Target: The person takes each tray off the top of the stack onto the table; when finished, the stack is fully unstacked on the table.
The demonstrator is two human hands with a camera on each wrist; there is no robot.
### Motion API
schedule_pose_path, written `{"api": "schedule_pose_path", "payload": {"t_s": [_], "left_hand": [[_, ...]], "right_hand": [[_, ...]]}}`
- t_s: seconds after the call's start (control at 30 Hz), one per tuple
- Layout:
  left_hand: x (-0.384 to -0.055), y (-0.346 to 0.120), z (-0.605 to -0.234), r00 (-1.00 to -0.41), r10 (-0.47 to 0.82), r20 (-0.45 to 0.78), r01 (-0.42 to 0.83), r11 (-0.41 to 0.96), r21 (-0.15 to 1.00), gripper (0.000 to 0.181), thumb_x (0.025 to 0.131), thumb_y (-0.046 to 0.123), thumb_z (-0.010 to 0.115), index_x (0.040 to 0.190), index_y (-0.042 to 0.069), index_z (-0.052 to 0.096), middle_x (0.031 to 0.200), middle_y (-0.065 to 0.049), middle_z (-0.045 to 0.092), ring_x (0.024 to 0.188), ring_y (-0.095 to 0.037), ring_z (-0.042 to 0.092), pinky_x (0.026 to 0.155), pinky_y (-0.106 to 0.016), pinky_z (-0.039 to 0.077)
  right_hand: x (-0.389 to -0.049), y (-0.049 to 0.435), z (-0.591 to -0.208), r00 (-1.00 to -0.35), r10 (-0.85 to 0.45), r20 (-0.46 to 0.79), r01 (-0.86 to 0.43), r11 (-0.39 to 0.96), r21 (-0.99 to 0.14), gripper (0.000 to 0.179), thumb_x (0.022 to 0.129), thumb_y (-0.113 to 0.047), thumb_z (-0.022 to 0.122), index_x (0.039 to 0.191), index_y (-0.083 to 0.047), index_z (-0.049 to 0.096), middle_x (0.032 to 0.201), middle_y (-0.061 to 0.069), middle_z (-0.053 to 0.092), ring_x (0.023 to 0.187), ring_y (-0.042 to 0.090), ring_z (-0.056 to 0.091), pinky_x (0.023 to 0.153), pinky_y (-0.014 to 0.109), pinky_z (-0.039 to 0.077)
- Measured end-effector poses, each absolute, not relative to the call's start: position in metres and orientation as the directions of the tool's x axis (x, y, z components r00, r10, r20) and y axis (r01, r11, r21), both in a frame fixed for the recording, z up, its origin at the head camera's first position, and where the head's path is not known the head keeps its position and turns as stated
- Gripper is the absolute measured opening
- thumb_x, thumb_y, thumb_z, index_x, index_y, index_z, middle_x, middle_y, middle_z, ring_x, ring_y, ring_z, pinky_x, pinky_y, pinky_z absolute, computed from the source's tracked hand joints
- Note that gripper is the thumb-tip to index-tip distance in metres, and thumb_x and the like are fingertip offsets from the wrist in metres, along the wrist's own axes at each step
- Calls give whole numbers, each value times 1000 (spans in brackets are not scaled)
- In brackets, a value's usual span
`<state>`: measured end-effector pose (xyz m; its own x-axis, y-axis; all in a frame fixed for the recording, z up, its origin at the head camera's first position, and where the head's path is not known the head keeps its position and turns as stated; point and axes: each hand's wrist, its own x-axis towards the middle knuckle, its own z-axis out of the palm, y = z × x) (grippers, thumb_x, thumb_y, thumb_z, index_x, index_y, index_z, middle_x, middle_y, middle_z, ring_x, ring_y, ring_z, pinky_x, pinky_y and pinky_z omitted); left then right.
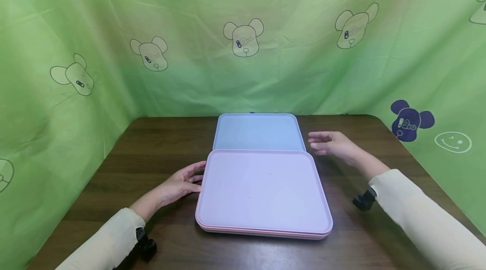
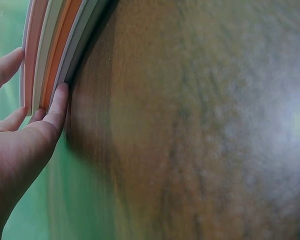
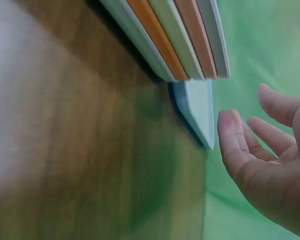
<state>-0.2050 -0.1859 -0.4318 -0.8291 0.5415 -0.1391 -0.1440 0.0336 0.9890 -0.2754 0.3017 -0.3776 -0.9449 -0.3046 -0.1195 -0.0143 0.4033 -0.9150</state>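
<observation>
A stack of several flat trays (image 1: 263,192) lies on the dark wooden table (image 1: 159,147), a pale pink one on top. Behind it lies a single light blue tray (image 1: 259,131). My left hand (image 1: 181,183) touches the stack's left edge with straight fingers; in the left wrist view the fingers (image 2: 57,107) rest against the layered tray rims (image 2: 52,50). My right hand (image 1: 332,143) hovers open just right of the blue tray, holding nothing. The right wrist view shows that hand (image 3: 262,160) near the blue tray's corner (image 3: 197,107) and the stack's edges (image 3: 182,42).
A green cloth with bear prints (image 1: 243,38) encloses the table on the back and both sides. Bare table surface lies left and right of the trays. A black wrist mount (image 1: 363,199) sits on my right sleeve.
</observation>
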Motion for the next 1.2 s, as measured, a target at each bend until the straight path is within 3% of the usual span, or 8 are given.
{"api": "schedule_pose_path", "payload": {"t_s": [0.63,1.0,1.2], "left_hand": [[-205,-186,-433,-830,539,-148,-148,43,988,84,85,1,72,154,5,22,157,-17,19,138,-37,29,100,-39,43],[-205,-188,-431,-812,571,-120,-132,20,991,85,87,-1,68,154,0,16,157,-21,14,140,-40,24,99,-36,43],[-205,-187,-430,-816,565,-126,-138,22,990,85,86,-1,69,154,3,18,157,-19,16,139,-38,26,99,-37,43]], "right_hand": [[-217,302,-386,-971,-239,-7,-93,405,-909,61,95,-24,65,140,9,42,132,33,49,105,27,64,84,37,53],[-191,294,-407,-984,-181,5,-70,352,-933,51,94,-12,66,131,16,45,110,20,59,89,7,64,76,33,56],[-184,288,-417,-989,-146,24,-70,319,-945,49,92,-7,67,129,18,46,108,19,59,86,4,63,73,30,56]]}}
